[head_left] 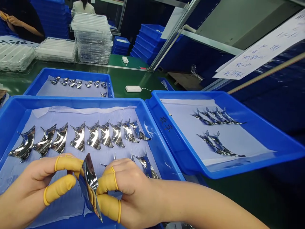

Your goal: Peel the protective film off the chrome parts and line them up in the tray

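A curved, mirror-like chrome metal piece (90,184) stands on edge above the near blue tray. My right hand (130,189) pinches its right side between thumb and forefinger, both in yellow finger cots. At its upper left edge, the yellow-covered forefinger of my left hand (51,178) touches the piece. The left thumb is held apart from it. Below lies the near blue tray (164,149), lined with white sheet. A row of similar chrome pieces (77,136) lies in it, and a few more, partly hidden, sit behind my right hand.
To the right, a tilted blue tray (228,170) holds more chrome pieces. A farther blue tray (109,86) has small shiny parts. Stacked clear plastic trays (92,38) and blue bins (149,41) stand behind. A white device (133,89) with a cord lies on the green table. A person (23,19) works at far left.
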The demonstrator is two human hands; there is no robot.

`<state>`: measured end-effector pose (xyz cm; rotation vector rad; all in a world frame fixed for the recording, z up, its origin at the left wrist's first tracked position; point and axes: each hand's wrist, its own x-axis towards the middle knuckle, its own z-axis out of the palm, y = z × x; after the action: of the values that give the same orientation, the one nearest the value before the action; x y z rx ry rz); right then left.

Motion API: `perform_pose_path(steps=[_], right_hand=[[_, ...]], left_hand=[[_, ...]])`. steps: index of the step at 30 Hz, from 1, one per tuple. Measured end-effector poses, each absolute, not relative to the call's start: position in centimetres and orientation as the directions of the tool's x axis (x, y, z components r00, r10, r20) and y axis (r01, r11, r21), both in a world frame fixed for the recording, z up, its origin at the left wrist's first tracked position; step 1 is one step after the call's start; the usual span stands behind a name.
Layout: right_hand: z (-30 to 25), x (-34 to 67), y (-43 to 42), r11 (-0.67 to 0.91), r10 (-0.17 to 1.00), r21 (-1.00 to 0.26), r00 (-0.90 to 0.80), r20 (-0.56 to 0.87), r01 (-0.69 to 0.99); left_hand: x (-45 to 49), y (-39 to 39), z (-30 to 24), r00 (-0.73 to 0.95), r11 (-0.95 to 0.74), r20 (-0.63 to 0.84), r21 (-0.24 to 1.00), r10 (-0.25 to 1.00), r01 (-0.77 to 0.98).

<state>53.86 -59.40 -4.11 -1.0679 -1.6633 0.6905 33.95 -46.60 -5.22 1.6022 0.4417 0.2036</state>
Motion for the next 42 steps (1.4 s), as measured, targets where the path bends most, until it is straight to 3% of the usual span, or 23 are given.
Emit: perform_pose_path(steps=[4,9,25,35,42], right_hand=[[-4.5,53.7,-59.2,0.53,0.84,-0.771,-0.091,0.535,0.353],[-4.4,53.8,-59.3,0.519,0.847,-0.772,-0.098,0.523,0.368],[-4.0,53.9,-59.4,0.462,0.887,-0.865,-0.092,0.452,0.198],[-3.2,54.4,-59.6,0.121,0.988,-0.988,-0.083,0.128,-0.092],[-3.2,54.4,-59.4,0.088,0.994,-0.978,-0.047,0.098,-0.191]], left_hand=[[34.1,-46.4,-5.0,0.927,-0.172,-0.043,0.978,0.373,0.114],[34.3,-46.4,-5.0,0.933,-0.268,0.018,0.96,0.36,0.085],[34.0,-46.5,-5.7,0.902,-0.123,-0.096,0.979,0.42,0.162],[33.0,-46.6,-6.1,0.882,0.004,-0.233,0.967,0.41,0.253],[32.4,-46.3,-6.3,0.884,0.008,-0.318,0.942,0.342,0.335]])
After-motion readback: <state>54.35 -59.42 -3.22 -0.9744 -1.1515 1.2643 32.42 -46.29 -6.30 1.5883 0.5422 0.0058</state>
